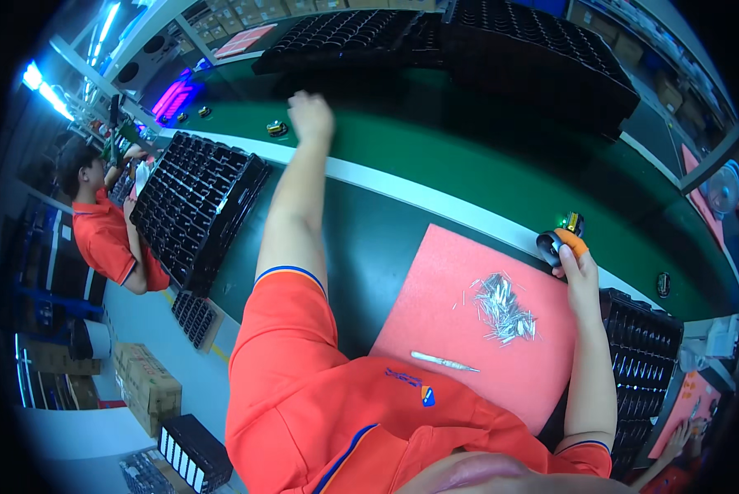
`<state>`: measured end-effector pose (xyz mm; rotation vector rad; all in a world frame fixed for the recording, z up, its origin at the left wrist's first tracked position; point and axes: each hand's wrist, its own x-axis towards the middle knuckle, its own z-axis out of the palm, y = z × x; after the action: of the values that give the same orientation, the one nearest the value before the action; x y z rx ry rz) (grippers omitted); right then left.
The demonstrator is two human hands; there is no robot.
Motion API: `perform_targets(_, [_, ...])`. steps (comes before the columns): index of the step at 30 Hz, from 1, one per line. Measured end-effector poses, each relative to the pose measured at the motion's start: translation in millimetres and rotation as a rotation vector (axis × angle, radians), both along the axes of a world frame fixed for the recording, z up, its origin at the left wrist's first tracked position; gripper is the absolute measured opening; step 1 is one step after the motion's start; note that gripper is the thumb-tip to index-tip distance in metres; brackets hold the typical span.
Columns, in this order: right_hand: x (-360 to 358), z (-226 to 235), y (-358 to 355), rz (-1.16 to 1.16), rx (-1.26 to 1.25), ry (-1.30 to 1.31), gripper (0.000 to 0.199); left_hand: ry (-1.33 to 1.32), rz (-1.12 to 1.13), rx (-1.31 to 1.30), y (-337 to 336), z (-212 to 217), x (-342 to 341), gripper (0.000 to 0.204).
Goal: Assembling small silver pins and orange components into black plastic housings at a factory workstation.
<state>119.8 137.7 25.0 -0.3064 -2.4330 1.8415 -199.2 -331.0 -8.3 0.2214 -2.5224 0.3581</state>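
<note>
My left arm stretches over the green conveyor belt. My left hand is above the belt, fingers bent away from view, so their grip does not show. Just left of it, a small black-and-yellow part sits on the belt. At the belt's near edge, my right hand is closed on a round black part with a hollow middle. Something orange wraps around by its fingers. Right behind it lies another small black-and-yellow part with a green light. Thin silvery pins lie heaped on a pink mat.
A pen-like tool lies on the mat. Black compartment trays are stacked beyond the belt; others stand at left and right. A co-worker in an orange shirt works at left. Another part rests farther right on the belt.
</note>
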Motion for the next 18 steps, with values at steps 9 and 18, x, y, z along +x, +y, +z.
perform_targets(9, [-10,2,-8,0.058,-0.075,0.005,0.033,-0.480,0.182,0.031,-145,-17,-37,0.029])
perform_targets(18, [-10,-2,0,0.068,-0.134,0.071,0.040,-0.257,-0.633,0.964,47,4,23,0.041])
